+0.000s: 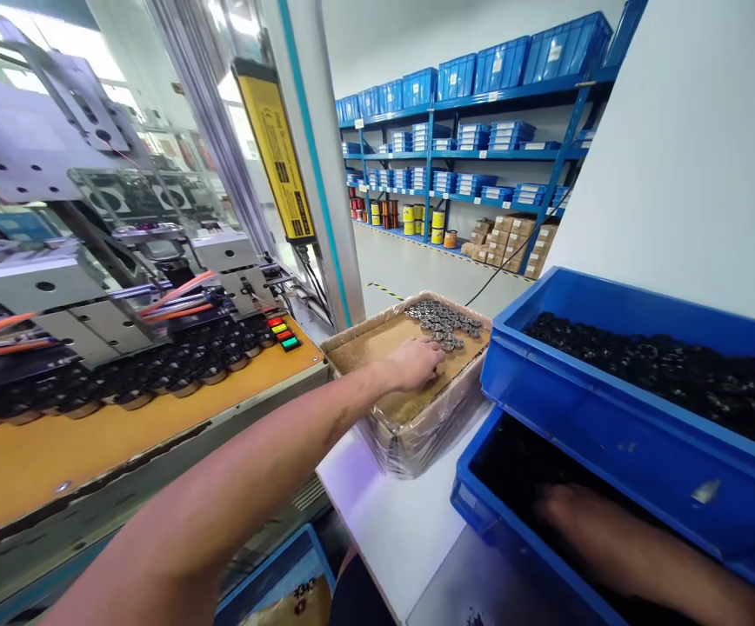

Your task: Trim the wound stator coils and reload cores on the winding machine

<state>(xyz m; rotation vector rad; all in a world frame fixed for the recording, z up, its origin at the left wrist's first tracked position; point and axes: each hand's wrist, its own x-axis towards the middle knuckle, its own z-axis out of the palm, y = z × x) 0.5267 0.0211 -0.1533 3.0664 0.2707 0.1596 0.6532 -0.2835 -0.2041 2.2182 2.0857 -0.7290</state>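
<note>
My left hand [418, 363] reaches into a plastic-wrapped cardboard box [410, 439], its fingers down on the brown sheet at the edge of a cluster of small metal parts [444, 322] in the far corner. Whether it grips a part I cannot tell. My right hand [590, 530] is deep inside the lower blue bin [482, 513], in shadow among dark parts, with its fingers hard to make out. A second blue bin [618, 409] filled with small black parts [678, 369] sits stacked above it.
A machine stands at the left with an orange deck [123, 426], a row of dark round parts [149, 378] and coloured buttons [284, 333]. A yellow light-curtain bar [277, 156] rises beside it. Blue shelving [475, 139] with bins and cartons lines the far wall.
</note>
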